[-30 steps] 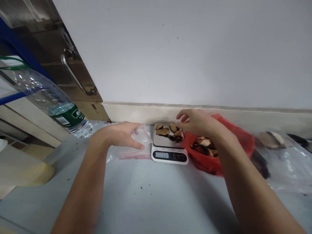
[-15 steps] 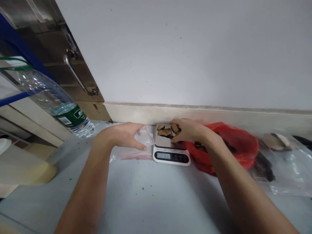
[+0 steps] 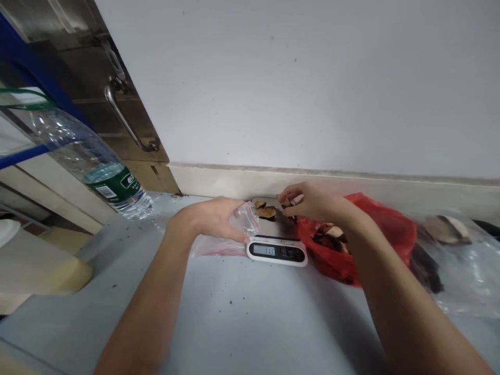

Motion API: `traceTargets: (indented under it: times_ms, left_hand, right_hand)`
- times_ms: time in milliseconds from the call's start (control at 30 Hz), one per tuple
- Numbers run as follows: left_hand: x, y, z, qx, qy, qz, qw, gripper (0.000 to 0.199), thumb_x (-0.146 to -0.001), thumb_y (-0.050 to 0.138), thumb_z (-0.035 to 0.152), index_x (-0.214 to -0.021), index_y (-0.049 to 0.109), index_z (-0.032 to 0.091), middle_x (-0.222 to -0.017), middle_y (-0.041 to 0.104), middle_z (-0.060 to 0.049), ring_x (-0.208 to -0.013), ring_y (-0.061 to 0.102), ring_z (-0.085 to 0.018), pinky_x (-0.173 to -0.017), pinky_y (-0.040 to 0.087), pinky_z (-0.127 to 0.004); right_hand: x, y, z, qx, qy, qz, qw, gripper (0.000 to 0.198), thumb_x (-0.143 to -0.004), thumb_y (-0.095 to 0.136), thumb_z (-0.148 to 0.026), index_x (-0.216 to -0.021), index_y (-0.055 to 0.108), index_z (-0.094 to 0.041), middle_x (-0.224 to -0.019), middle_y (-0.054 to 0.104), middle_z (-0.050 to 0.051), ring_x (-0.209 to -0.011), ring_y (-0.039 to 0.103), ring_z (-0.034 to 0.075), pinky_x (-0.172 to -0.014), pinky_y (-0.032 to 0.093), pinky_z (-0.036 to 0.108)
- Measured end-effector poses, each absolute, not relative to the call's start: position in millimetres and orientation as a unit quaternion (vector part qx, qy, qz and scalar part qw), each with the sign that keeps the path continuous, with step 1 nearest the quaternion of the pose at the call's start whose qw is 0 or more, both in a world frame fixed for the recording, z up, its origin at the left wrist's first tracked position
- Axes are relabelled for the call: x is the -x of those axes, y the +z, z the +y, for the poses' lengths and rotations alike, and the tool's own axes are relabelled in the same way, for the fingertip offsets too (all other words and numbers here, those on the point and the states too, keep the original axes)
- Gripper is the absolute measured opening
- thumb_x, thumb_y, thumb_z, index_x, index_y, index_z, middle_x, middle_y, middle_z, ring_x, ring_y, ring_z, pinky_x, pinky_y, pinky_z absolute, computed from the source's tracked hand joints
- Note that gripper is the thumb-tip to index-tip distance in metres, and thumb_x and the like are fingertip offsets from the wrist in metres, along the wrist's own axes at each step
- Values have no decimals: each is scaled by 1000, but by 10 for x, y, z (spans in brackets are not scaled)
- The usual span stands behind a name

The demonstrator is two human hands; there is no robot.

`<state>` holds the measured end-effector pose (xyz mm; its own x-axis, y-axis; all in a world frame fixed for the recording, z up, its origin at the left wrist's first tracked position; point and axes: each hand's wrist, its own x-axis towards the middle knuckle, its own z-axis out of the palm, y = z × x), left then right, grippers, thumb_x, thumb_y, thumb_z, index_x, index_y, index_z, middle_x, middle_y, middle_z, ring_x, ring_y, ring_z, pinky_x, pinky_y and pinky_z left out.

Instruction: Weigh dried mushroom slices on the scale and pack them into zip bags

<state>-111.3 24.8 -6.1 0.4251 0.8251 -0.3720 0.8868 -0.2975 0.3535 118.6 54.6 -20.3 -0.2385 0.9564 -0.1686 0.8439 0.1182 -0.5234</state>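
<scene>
A white digital kitchen scale (image 3: 277,251) sits on the table near the wall, its display reading what looks like 113. Dried brown slices (image 3: 267,212) lie on its metal plate. My left hand (image 3: 214,219) is closed on a clear zip bag (image 3: 247,217), whose mouth is raised against the plate's left edge. Over the plate's right side, my right hand (image 3: 312,202) pinches a dried brown slice (image 3: 287,203), partly hidden by the fingers. Just right of the scale, a red plastic bag (image 3: 394,229) stands open with more dried slices (image 3: 331,235) inside.
On the left are a water bottle (image 3: 113,185) with a green label and a pale translucent container (image 3: 42,265). More clear bags (image 3: 464,271) with dark and pale pieces lie at the right. The white wall (image 3: 312,104) rises behind the scale. Dark crumbs dot the grey table (image 3: 234,323).
My left hand has shifted right, bringing the zip bag's mouth up to the plate. My right hand has drawn its fingers together around a slice and lifted slightly. The view has shifted a little.
</scene>
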Motion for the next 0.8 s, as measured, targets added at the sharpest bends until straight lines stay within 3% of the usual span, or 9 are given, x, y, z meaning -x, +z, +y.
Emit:
traceTargets:
  times_ms: [100,233,333,400,600,800]
  left_hand:
    - [1079,-71,248,-804,-33,527,273,73,-77,72,58,-141,59,26,-139,68,-10,-123,65,-33,-97,52,-38]
    - [1035,-77,246,-825,45,501,259,70,-80,72,59,-141,58,27,-139,68,-8,-124,64,-31,-98,50,-36]
    - [1011,-80,246,-813,97,517,249,67,-81,70,63,-136,60,27,-132,71,-8,-117,67,-31,-91,52,-35]
    - [1002,-73,242,-794,129,545,235,75,-79,70,70,-138,58,24,-129,72,-10,-113,68,-33,-85,52,-36]
    - [1000,-30,226,-778,186,560,217,84,-75,72,73,-139,56,20,-131,70,-14,-114,67,-34,-88,53,-40]
    - [1065,-42,248,-788,183,553,201,83,-77,71,71,-141,55,21,-135,69,-14,-118,68,-35,-88,54,-38]
  right_hand:
    - [-1204,-202,540,570,330,-724,205,12,-74,73,-18,-85,73,-22,-104,77,4,-81,71,18,-66,54,25]
    - [-1129,-218,515,447,403,-712,362,19,-72,75,-27,-90,72,-22,-113,75,6,-86,71,20,-73,59,33]
    - [-1032,-236,497,367,402,-702,459,27,-72,78,-35,-93,68,-23,-117,73,6,-87,70,20,-79,61,40]
    - [-983,-254,486,338,390,-695,501,31,-73,80,-37,-96,63,-24,-117,71,4,-90,69,19,-83,62,41]
    - [-985,-290,454,307,409,-685,518,50,-75,82,-36,-114,51,-32,-126,62,3,-99,70,19,-73,64,32]
    - [-1026,-264,437,305,386,-704,512,44,-85,72,-41,-123,50,-33,-124,63,4,-107,70,22,-71,66,32]
